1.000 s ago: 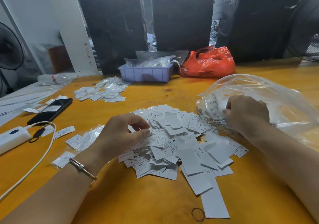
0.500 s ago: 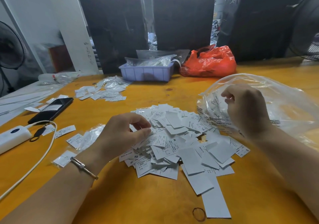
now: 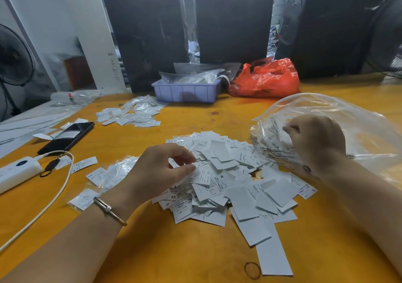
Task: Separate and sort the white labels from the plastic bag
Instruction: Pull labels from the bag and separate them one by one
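The white labels (image 3: pixel 226 180) lie in a loose heap on the yellow table (image 3: pixel 174 250) — small slips, some blank side up, some printed with XS, S or M. The left hand (image 3: pixel 156 173) rests at the heap's near-left edge, thumb and forefinger curled together over a slip. Just right of those fingers, the right hand (image 3: pixel 315 143) grips the mouth of the clear plastic bag (image 3: pixel 348 119) — crinkled, printed with black text, more labels inside.

right fingertips: behind hand (grip unclear) | fan (image 3: pixel 13 58): cut off | label print: unreadable
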The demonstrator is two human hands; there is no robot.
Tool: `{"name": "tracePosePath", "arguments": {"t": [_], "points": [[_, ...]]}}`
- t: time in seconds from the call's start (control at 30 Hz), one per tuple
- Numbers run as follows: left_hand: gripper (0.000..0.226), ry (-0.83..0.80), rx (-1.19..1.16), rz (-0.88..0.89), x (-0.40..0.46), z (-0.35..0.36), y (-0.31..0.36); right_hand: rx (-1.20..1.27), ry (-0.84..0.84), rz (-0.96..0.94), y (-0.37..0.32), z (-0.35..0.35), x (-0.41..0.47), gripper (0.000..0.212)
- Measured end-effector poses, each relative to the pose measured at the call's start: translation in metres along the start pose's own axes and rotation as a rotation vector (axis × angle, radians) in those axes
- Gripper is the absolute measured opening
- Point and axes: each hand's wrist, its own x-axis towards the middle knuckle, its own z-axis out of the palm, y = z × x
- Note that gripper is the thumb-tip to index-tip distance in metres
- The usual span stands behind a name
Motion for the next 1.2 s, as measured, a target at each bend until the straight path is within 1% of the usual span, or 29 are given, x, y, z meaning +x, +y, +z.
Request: {"name": "tracePosePath", "arguments": {"t": [0.07, 0.1, 0.13, 0.17, 0.23, 0.27, 0.33, 0.4, 0.53, 0.67, 0.77, 0.83, 0.93, 1.0, 1.07, 1.13, 1.2], "points": [[0.013, -0.003, 0.004, -0.001, 0.000, 0.001, 0.000, 0.133, 0.137, -0.107, -0.005, -0.004, -0.001, 0.015], [0.012, 0.000, 0.004, 0.001, 0.000, 0.001, 0.001, 0.219, 0.171, -0.146, -0.010, -0.006, -0.002, 0.013], [0.012, 0.007, 0.001, 0.007, 0.000, 0.001, 0.003, 0.367, 0.173, -0.151, -0.016, -0.008, -0.004, 0.011], [0.013, 0.017, -0.011, 0.015, 0.000, 0.001, 0.004, 0.586, 0.119, -0.108, -0.023, -0.011, -0.006, 0.010], [0.018, 0.040, -0.071, 0.028, 0.000, 0.000, 0.010, 1.067, -0.120, 0.029, -0.041, -0.015, -0.015, 0.009], [0.024, 0.045, -0.116, 0.029, 0.000, -0.001, 0.015, 1.204, -0.248, 0.074, -0.050, -0.015, -0.020, 0.011], [0.032, 0.021, -0.218, 0.019, -0.002, -0.001, 0.023, 1.302, -0.448, 0.103, -0.064, -0.012, -0.031, 0.019], [0.033, -0.048, -0.308, 0.009, -0.005, 0.000, 0.032, 1.377, -0.562, 0.121, -0.076, -0.011, -0.039, 0.025], [0.038, -0.142, -0.330, 0.030, -0.008, 0.004, 0.045, 1.380, -0.648, 0.125, -0.089, -0.011, -0.048, 0.035], [0.027, -0.114, -0.395, 0.035, -0.009, 0.007, 0.047, 1.377, -0.700, 0.165, -0.095, -0.008, -0.053, 0.035], [0.013, -0.108, -0.433, 0.010, -0.009, 0.009, 0.045, 1.397, -0.772, 0.153, -0.095, -0.007, -0.052, 0.027], [0.011, -0.089, -0.469, -0.022, -0.007, 0.007, 0.042, 1.382, -0.766, 0.135, -0.090, -0.006, -0.049, 0.022], [0.009, -0.021, -0.575, -0.128, -0.004, 0.001, 0.034, 1.173, -0.615, 0.046, -0.077, -0.006, -0.040, 0.012], [0.007, 0.014, -0.621, -0.174, -0.003, -0.003, 0.029, 0.970, -0.575, -0.073, -0.067, -0.009, -0.033, 0.011], [0.010, 0.045, -0.644, -0.199, -0.003, -0.004, 0.027, 0.749, -0.644, -0.201, -0.060, -0.014, -0.028, 0.014], [0.011, 0.061, -0.647, -0.212, -0.002, -0.004, 0.027, 0.567, -0.793, -0.305, -0.055, -0.019, -0.025, 0.021], [0.014, 0.065, -0.654, -0.215, -0.002, -0.002, 0.028, 0.437, -0.938, -0.367, -0.054, -0.021, -0.026, 0.036]]}}
